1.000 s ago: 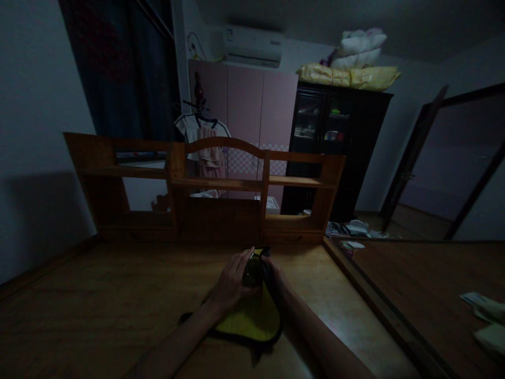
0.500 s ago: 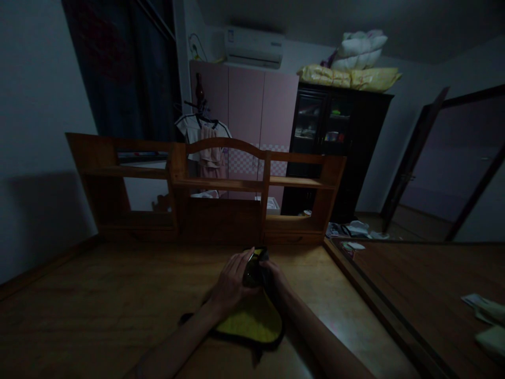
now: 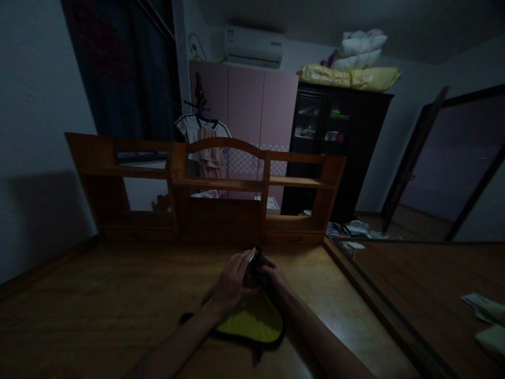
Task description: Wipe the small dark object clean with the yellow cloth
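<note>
Both hands meet mid-table, near the shelf unit point(image 3: 205, 184) at its far edge: left hand point(image 3: 232, 281) and right hand point(image 3: 274, 276) curl fingers around a small dark object point(image 3: 254, 263). It's perhaps a bottle, held just above the yellow cloth point(image 3: 252, 323).

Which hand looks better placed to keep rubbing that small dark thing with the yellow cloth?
Probably the right hand: it sits on the cloth side of the small dark object, where the yellow cloth rises to it. The left hand wraps the object's other side, steadying it.
</note>
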Available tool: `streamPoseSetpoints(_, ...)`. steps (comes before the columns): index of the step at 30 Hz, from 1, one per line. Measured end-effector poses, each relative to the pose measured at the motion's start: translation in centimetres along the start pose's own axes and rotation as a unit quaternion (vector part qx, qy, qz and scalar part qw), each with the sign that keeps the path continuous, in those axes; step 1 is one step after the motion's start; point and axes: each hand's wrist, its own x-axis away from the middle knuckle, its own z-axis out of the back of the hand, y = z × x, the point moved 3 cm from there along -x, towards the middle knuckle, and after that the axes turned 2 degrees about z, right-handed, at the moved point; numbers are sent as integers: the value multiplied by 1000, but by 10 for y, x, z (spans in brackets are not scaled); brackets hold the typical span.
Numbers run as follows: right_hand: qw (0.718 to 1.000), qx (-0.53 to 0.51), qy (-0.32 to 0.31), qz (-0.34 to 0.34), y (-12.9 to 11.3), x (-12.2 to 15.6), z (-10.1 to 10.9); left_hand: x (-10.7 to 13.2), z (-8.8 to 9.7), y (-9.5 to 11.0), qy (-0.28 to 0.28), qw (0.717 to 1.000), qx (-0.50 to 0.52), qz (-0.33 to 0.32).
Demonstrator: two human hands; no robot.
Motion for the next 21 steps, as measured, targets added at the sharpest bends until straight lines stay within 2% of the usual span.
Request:
streamPoseSetpoints(12,999,35,-8,21,-8,4,-4,-1,6,7,-10,1000,7,-4)
streamPoseSetpoints(21,999,-9,-37,36,-36,22,-22,-1,5,10,-10,1000,21,5)
